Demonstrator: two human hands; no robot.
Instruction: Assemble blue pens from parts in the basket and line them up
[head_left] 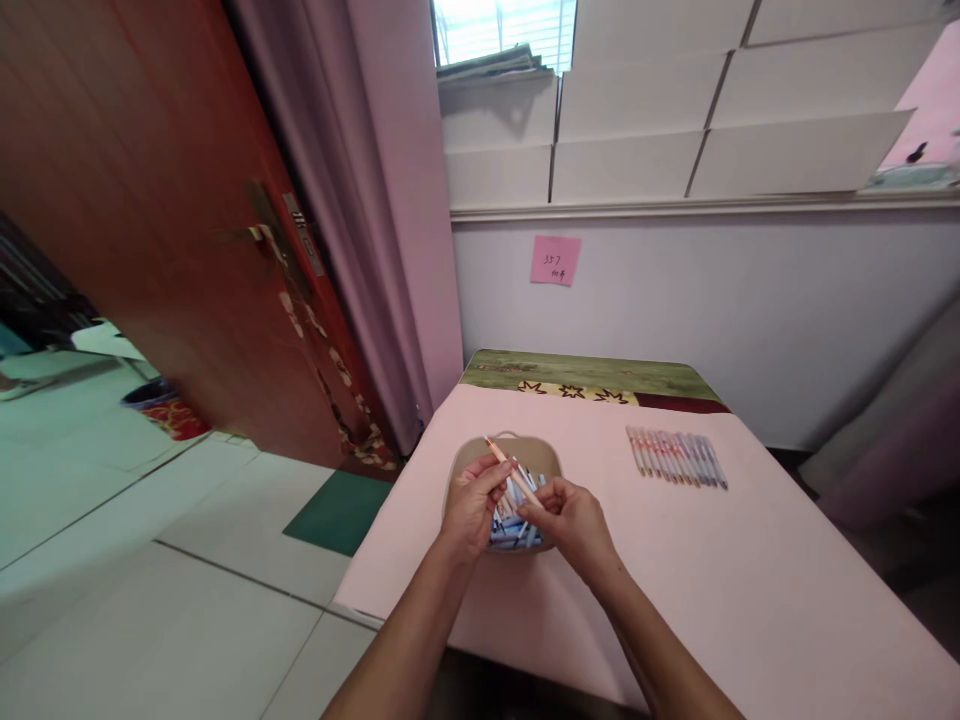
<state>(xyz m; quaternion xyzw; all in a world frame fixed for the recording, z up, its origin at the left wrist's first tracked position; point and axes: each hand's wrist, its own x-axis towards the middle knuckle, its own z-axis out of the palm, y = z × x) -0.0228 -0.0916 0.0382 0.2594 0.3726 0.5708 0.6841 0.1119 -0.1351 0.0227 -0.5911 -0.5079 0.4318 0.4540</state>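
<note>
A slim pale orange pen [516,473] is held slantwise between my two hands, above a beige bin [545,453]. My left hand [475,500] pinches it around the middle, its darker orange end pointing up and left. At the lower right end, the fingers of my right hand [568,516] are closed on the same pen. Below them, the bin holds many loose pens [517,532] in blue, white and pinkish tones, partly hidden by my hands. To the right, a neat row of pens [676,458] lies side by side, shading from pink to grey-violet.
Pink cloth covers the table [712,570], whose far edge shows a green patterned strip [585,368]. A pink note [556,261] is stuck to the wall. On the left stand a brown door [187,200] and a purple curtain [337,150]. A patterned bucket [169,408] sits on the floor.
</note>
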